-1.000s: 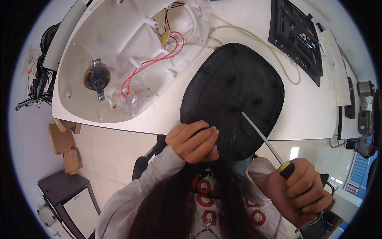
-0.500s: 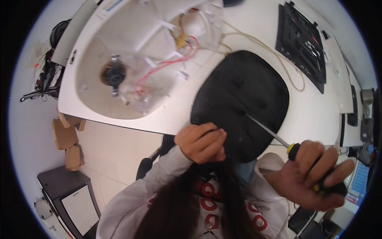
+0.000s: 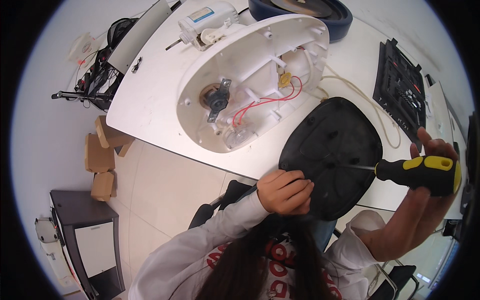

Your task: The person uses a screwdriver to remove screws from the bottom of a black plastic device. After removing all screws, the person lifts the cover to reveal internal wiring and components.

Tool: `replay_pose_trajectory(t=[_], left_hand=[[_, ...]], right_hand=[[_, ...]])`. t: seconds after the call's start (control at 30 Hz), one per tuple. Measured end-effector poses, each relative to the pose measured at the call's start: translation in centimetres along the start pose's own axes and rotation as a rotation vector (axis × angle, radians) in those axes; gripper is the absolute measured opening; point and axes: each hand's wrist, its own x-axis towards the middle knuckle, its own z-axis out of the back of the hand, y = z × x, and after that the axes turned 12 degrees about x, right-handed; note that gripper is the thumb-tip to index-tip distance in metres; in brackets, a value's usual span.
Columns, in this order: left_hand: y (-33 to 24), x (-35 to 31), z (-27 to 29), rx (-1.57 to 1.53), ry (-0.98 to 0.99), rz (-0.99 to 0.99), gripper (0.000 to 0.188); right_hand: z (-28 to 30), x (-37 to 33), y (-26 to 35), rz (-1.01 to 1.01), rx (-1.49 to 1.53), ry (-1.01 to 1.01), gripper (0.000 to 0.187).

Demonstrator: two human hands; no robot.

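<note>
My left hand [image 3: 285,192] closes its curled fingers on the near-left edge of a black plastic base cover [image 3: 350,132]. The cover's inner side, with ribs and several round posts, faces up. In my right hand [image 3: 424,206] is a black-and-yellow screwdriver [image 3: 419,172], with some fingers raised off its handle. Its shaft runs left over the cover, and the tip meets a post near the middle; any screw there is too small to see. Left of the cover, a white plastic housing [image 3: 192,80] lies open, showing a black bracketed part [image 3: 217,101] and red wires [image 3: 270,101].
A white motor [image 3: 210,22] and a dark blue round basin [image 3: 340,22] stand behind the housing. A beige cable [image 3: 367,92] curves past the cover toward an open black tool case [image 3: 400,85]. Cardboard boxes [image 3: 100,152] and a dark cabinet [image 3: 82,210] are at left.
The view has shifted, so the housing and cover appear farther right, and the motor and basin show more fully. My right hand has turned and its fingers have loosened around the screwdriver handle.
</note>
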Motion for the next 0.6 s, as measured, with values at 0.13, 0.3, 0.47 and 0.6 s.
replay_pose_trajectory(t=[0.13,0.3,0.47,0.6], left_hand=[[-0.2,0.2,-0.3,-0.016,-0.041,0.007,0.021],[-0.2,-0.1,-0.5,-0.019,-0.067,0.028,0.022],[-0.4,0.3,-0.2,-0.028,-0.07,0.046,0.02],[-0.2,0.5,0.1,-0.046,-0.063,0.053,0.016]], right_hand=[[-0.9,-0.4,0.5,0.028,0.057,-0.09,0.059],[-2.3,1.0,-0.6,0.205,0.025,-0.195,0.068],[-1.4,2.6,-0.5,0.07,0.016,0.045,0.052],[-0.1,3.4,-0.2,0.006,0.11,0.25,0.044]])
